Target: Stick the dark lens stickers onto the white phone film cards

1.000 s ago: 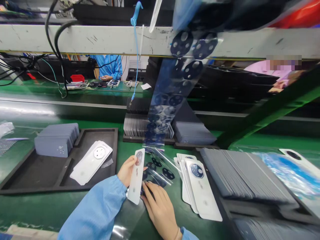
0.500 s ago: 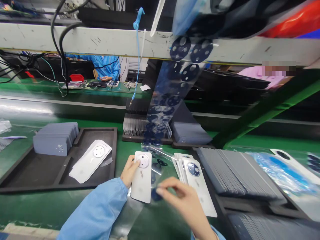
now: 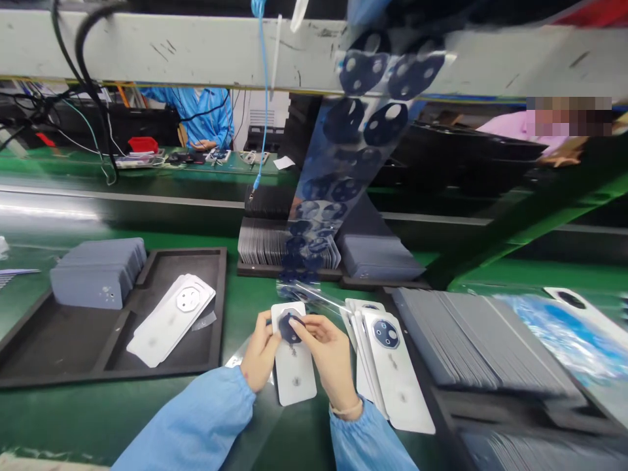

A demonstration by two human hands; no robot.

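A white phone-shaped panel (image 3: 297, 379) is upright in my left hand (image 3: 260, 353), whose thumb and fingers grip its left edge near the top. With pinched fingers, my right hand (image 3: 330, 350) holds a dark round sticker (image 3: 289, 326) against the ring area at the panel's top. Whether the sticker lies fully flat there cannot be made out. Just right of my right hand, several white panels (image 3: 405, 386) lean in an overlapping pile, the front one bearing a dark round piece (image 3: 386, 333). Behind the held panel hangs a clear strip (image 3: 318, 196) of dark round stickers.
On the left, a black tray (image 3: 222, 307) holds white panels (image 3: 169, 320) and grey plates (image 3: 93, 281). Racks of thin grey plates (image 3: 471, 340) stand at the right, beside blue film (image 3: 559, 327). A shelf beam (image 3: 171, 49) crosses above. Two people are beyond the bench.
My right hand has moved up and left to the held panel, bringing a dark sticker over its ring area. The view has shifted slightly, and the panel now tilts a little differently.
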